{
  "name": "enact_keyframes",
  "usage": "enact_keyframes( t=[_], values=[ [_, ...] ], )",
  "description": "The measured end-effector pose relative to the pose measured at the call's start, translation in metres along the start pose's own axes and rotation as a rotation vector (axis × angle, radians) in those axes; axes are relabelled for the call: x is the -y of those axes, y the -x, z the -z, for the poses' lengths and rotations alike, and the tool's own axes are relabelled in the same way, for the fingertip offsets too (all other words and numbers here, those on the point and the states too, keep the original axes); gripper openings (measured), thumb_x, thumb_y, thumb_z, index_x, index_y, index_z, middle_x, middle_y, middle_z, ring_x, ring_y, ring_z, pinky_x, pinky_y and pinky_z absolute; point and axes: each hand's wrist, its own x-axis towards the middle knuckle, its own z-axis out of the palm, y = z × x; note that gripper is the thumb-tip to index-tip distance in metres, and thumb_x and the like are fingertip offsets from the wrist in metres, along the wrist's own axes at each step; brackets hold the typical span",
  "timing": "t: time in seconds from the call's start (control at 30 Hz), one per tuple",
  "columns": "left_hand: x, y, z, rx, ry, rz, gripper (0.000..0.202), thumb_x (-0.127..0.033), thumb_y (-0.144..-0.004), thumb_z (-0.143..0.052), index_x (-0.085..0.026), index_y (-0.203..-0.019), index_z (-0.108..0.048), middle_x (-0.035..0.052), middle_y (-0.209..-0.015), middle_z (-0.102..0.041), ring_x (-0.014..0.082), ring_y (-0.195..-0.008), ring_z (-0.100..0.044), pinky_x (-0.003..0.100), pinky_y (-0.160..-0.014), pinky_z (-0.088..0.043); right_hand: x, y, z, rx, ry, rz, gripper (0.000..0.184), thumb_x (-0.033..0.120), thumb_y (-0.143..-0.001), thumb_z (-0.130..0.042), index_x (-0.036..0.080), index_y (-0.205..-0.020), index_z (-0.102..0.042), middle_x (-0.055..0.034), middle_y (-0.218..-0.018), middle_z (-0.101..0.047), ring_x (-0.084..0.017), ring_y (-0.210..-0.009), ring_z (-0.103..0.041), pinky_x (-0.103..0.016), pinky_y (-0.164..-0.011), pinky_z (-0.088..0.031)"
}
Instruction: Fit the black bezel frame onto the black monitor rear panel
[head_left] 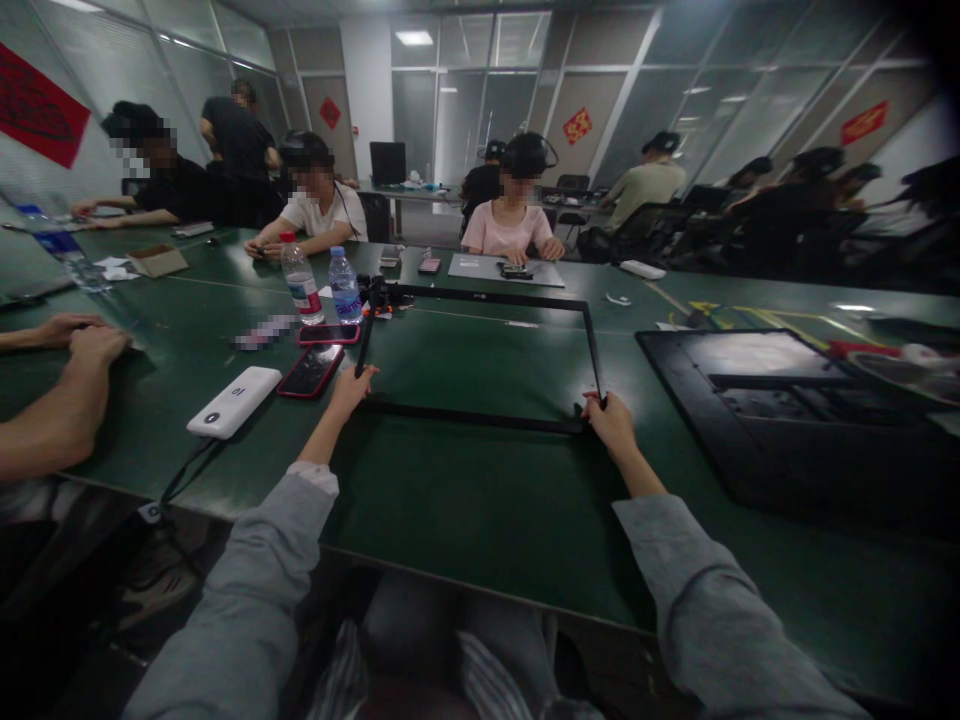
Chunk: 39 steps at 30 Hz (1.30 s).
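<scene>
A thin black rectangular frame (480, 417), like a screen bezel, is held upright and tilted over the green table (465, 490). My left hand (352, 388) is closed on its left side, near the lower corner. On the opposite side my right hand (611, 418) grips it, also close to the lower corner. Through its open middle the table surface shows. Left of my left hand lie a phone with a red edge (311, 370) and a second phone (330, 334). To the right of my right hand rests a large black panel (787, 410), perhaps a monitor's back shell.
A white power bank (235, 402) with a cable lies at the left. Two bottles, one with a red cap (301, 285) and one blue (345, 288), stand behind the phones. Another person's hands (94, 335) rest at the far left. Across the table a person (514, 215) handles small parts.
</scene>
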Motion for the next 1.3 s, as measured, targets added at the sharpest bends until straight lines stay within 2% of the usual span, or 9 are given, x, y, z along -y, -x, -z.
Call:
enact_keyframes(
  t=[0.2,0.5,0.9,1.13,1.3],
  values=[
    [0.001,-0.001,0.0,0.002,-0.006,-0.006,0.034,-0.044,-0.084,-0.061,-0.015,-0.096,-0.074,-0.0021,-0.054,-0.056,0.0128,-0.046,-0.051,0.024,-0.05,-0.039,-0.005,-0.003,-0.002,-0.009,-0.009,0.011,0.029,0.034,-0.081,-0.048,0.018,-0.099,-0.064,-0.0035,-0.07,-0.066,-0.021,-0.067,-0.061,-0.036,-0.071,-0.046],
    [-0.001,0.001,0.0,0.009,0.013,0.002,0.034,-0.045,-0.083,-0.063,-0.015,-0.095,-0.073,-0.0016,-0.054,-0.057,0.0126,-0.046,-0.051,0.025,-0.051,-0.039,0.005,0.002,0.002,-0.004,0.009,-0.002,0.027,0.032,-0.081,-0.048,0.018,-0.098,-0.065,-0.0046,-0.072,-0.068,-0.021,-0.067,-0.061,-0.036,-0.072,-0.045],
    [-0.006,0.004,0.001,0.012,0.016,0.005,0.032,-0.044,-0.083,-0.064,-0.015,-0.094,-0.072,-0.0017,-0.054,-0.058,0.0121,-0.045,-0.052,0.025,-0.051,-0.04,0.004,0.002,0.002,0.008,0.017,-0.001,0.031,0.031,-0.083,-0.048,0.017,-0.104,-0.066,-0.0039,-0.073,-0.068,-0.021,-0.068,-0.061,-0.035,-0.072,-0.044],
    [-0.009,0.005,0.001,0.02,-0.024,0.007,0.028,-0.038,-0.084,-0.06,-0.014,-0.094,-0.071,-0.0026,-0.053,-0.058,0.0114,-0.045,-0.053,0.023,-0.052,-0.04,0.009,0.004,0.003,0.009,0.024,-0.017,0.031,0.026,-0.082,-0.048,0.015,-0.106,-0.065,-0.0028,-0.072,-0.066,-0.02,-0.069,-0.06,-0.034,-0.072,-0.043],
    [-0.009,0.005,0.001,0.021,-0.004,0.013,0.029,-0.041,-0.083,-0.062,-0.015,-0.092,-0.071,-0.0023,-0.054,-0.059,0.0119,-0.046,-0.054,0.024,-0.052,-0.04,0.009,0.004,0.004,0.018,0.021,-0.006,0.03,0.026,-0.083,-0.047,0.016,-0.105,-0.066,-0.0028,-0.072,-0.067,-0.021,-0.07,-0.061,-0.033,-0.072,-0.044]
  ],
)
